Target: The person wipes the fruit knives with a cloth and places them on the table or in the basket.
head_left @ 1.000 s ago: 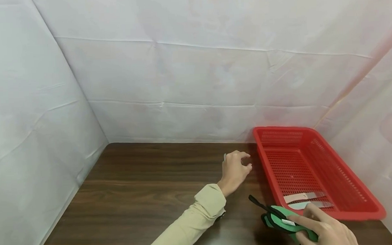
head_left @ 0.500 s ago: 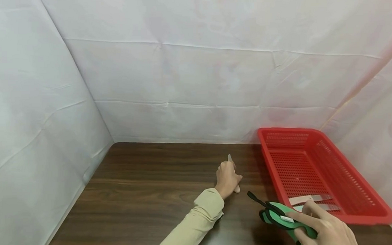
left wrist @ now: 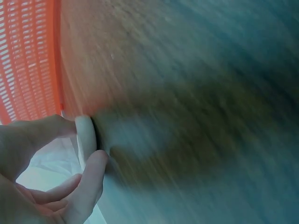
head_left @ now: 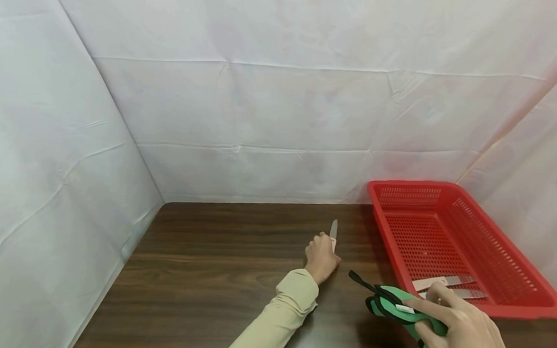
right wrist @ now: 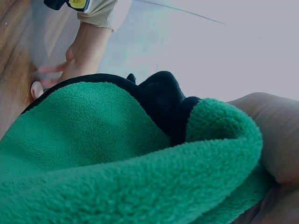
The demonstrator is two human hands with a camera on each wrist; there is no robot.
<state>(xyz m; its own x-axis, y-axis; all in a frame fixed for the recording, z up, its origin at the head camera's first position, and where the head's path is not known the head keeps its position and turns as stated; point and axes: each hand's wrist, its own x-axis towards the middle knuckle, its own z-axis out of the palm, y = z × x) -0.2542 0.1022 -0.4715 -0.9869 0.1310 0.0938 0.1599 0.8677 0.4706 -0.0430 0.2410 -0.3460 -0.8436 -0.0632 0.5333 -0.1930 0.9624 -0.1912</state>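
Note:
In the head view my left hand grips a small knife by its pale handle, and the blade points away from me. The left wrist view shows the handle pinched between thumb and fingers, just over the wooden tabletop. My right hand holds a bunched green fleecy cloth with black edging, a black loop and a small white label. That cloth fills much of the right wrist view and hides most of the right fingers.
A red plastic basket stands on the right of the dark wood table. Two more knives lie in its near end, one with a pale pinkish handle. White sheeting walls the table at the back and sides.
My left hand has come down from an open, hovering pose and taken hold of the knife. The blade tip has swung to the right. My right hand has kept its hold on the cloth.

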